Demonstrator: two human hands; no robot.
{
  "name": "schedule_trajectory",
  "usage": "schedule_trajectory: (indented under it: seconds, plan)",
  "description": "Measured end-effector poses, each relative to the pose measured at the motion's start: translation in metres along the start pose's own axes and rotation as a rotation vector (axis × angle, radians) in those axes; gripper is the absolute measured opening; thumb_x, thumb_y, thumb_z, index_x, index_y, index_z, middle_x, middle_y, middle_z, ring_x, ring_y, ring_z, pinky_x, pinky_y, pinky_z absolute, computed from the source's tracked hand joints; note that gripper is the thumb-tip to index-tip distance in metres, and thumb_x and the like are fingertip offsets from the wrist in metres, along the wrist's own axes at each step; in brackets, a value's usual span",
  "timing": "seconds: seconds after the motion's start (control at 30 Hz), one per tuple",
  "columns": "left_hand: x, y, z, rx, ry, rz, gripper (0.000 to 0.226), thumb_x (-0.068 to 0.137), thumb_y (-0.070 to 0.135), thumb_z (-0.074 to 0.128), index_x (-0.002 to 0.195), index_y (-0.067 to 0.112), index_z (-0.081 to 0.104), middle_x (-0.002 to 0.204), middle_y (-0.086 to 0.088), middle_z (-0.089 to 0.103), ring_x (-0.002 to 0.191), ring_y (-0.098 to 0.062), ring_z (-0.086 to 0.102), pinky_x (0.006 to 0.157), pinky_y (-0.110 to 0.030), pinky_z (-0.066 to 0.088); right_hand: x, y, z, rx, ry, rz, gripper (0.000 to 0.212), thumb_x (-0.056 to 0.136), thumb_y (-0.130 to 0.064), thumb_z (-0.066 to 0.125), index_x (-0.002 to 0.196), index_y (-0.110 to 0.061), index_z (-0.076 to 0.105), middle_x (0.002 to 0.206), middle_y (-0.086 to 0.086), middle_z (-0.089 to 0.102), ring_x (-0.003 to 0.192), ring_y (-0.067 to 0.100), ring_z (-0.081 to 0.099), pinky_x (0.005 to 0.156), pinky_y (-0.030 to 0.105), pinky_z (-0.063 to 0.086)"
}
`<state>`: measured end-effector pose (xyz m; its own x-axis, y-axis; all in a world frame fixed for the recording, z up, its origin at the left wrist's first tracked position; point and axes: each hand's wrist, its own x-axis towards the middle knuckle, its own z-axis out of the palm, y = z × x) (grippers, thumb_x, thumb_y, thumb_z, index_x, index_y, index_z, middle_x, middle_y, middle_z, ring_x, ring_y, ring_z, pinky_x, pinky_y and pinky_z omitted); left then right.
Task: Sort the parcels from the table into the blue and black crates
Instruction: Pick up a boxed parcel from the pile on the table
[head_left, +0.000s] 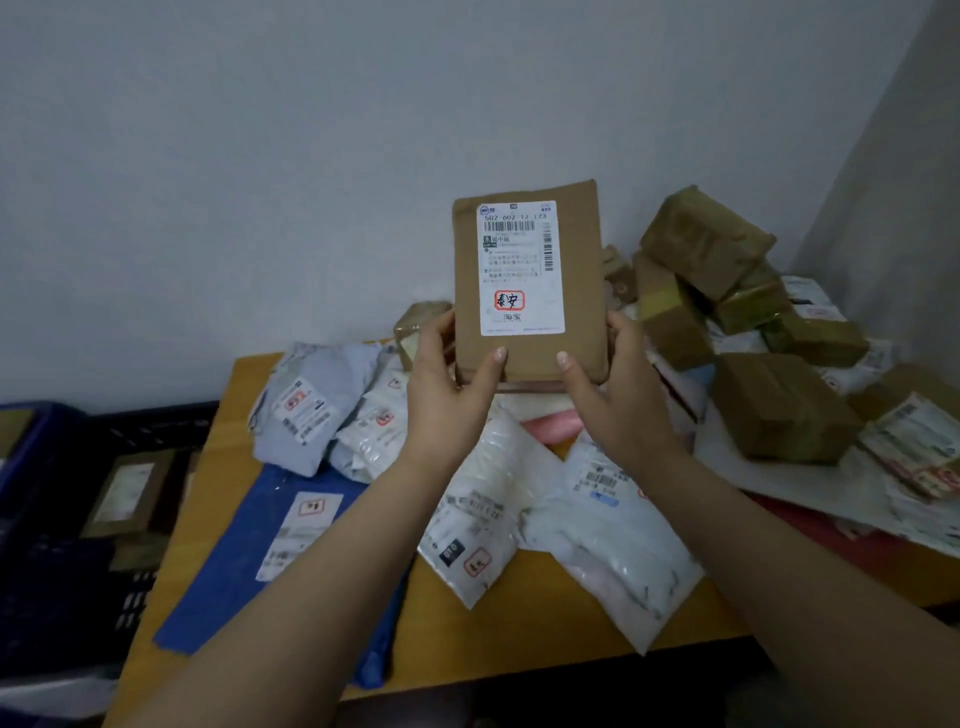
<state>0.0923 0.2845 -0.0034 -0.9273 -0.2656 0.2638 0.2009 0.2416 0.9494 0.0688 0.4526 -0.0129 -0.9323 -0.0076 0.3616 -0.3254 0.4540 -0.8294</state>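
I hold a flat brown cardboard parcel (582, 291) upright above the table, its white shipping label with a red-boxed mark facing me. My left hand (447, 384) grips its lower left edge and my right hand (618, 389) grips its lower right edge, thumbs on the front. On the yellow table (519, 623) lie a blue bag parcel (249, 561), a grey bag parcel (317, 405) and several white bag parcels (483, 499). The blue crate (31, 447) and the black crate (135, 426) stand at the far left, below table height.
A heap of brown taped boxes (779, 405) fills the back right of the table against the wall corner. A labelled brown parcel (124, 493) lies inside the black crate. White paper-wrapped parcels (914, 447) sit at the right edge.
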Motion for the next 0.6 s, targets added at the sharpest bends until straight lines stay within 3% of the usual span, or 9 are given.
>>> schedule_trajectory:
  seconds: [0.1,0.27,0.33,0.4,0.5,0.6]
  plan:
    - [-0.018,-0.009,-0.010,0.018,0.038,-0.067,0.049,0.089,0.022,0.069,0.132,0.024,0.045,0.123,0.017,0.056,0.112,0.002,0.056,0.084,-0.013,0.050,-0.014,0.006,0.013,0.016,-0.056,0.033,0.055,0.092,-0.027,0.063,0.138,-0.011,0.037,0.130,0.002,0.056,0.113,0.014,0.058,0.091,0.037,0.054]
    - [-0.047,-0.021,-0.026,0.060,0.118,-0.135,0.049,0.089,0.021,0.070,0.131,0.027,0.045,0.121,0.022,0.055,0.112,0.002,0.056,0.080,-0.010,0.049,-0.032,0.012,0.034,0.052,-0.167,0.061,0.055,0.092,-0.025,0.063,0.138,-0.009,0.036,0.127,0.000,0.057,0.111,0.012,0.058,0.088,0.027,0.052]
    - [-0.057,-0.024,-0.036,0.066,0.156,-0.161,0.048,0.089,0.022,0.069,0.130,0.028,0.046,0.120,0.022,0.056,0.112,0.001,0.056,0.082,-0.013,0.050,-0.037,0.010,0.045,0.061,-0.221,0.061,0.054,0.093,-0.027,0.061,0.138,-0.010,0.036,0.128,0.000,0.057,0.112,0.011,0.058,0.087,0.025,0.051]
    - [-0.066,-0.027,-0.050,0.081,0.191,-0.181,0.046,0.090,0.022,0.069,0.131,0.027,0.047,0.119,0.023,0.057,0.111,0.002,0.057,0.087,-0.018,0.052,-0.044,0.006,0.058,0.095,-0.261,0.068,0.052,0.094,-0.031,0.059,0.137,-0.012,0.036,0.126,-0.001,0.058,0.113,0.012,0.058,0.091,0.031,0.052]
    - [-0.076,-0.031,-0.076,0.095,0.232,-0.197,0.051,0.089,0.025,0.070,0.134,0.024,0.048,0.121,0.019,0.059,0.112,-0.003,0.058,0.090,-0.034,0.055,-0.053,-0.008,0.077,0.127,-0.301,0.080,0.045,0.096,-0.030,0.058,0.134,-0.015,0.040,0.120,-0.006,0.058,0.109,0.009,0.057,0.091,0.030,0.050]
    - [-0.085,-0.032,-0.106,0.115,0.273,-0.200,0.051,0.088,0.026,0.071,0.134,0.026,0.048,0.119,0.024,0.058,0.114,-0.001,0.056,0.090,-0.030,0.054,-0.061,-0.025,0.097,0.127,-0.337,0.076,0.045,0.096,-0.033,0.056,0.135,-0.017,0.041,0.123,-0.004,0.059,0.109,0.010,0.058,0.091,0.031,0.050]
